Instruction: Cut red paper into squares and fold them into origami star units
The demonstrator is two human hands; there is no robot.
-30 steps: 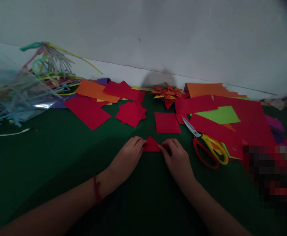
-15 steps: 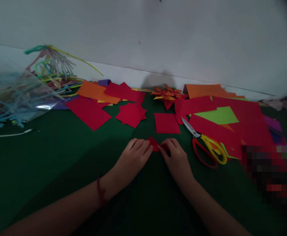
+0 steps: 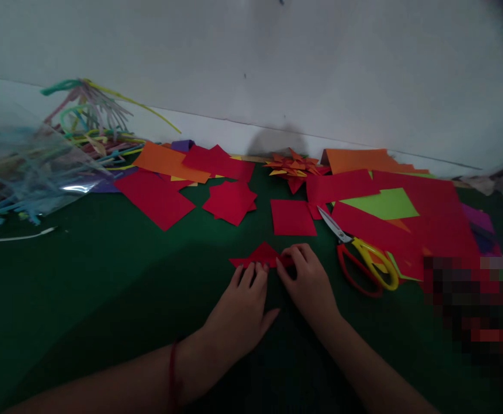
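Red folded paper [image 3: 264, 253]: left hand [image 3: 236, 313] loosely spread, touching edge; right hand [image 3: 310, 282] pinching end.

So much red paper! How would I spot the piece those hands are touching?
On the green tabletop, find the left hand and right hand close together. Both touch the folded red paper. Unlike the flat red square just beyond, it has a peak pointing away from the person and a narrow tip jutting left.

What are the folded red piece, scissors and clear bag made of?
Folded red piece: probably matte paper, flat with straight edges.
Scissors: grey, shiny blades look metal; smooth red-and-yellow handles, probably plastic.
Clear bag: likely glossy plastic film, see-through with a bright glint.
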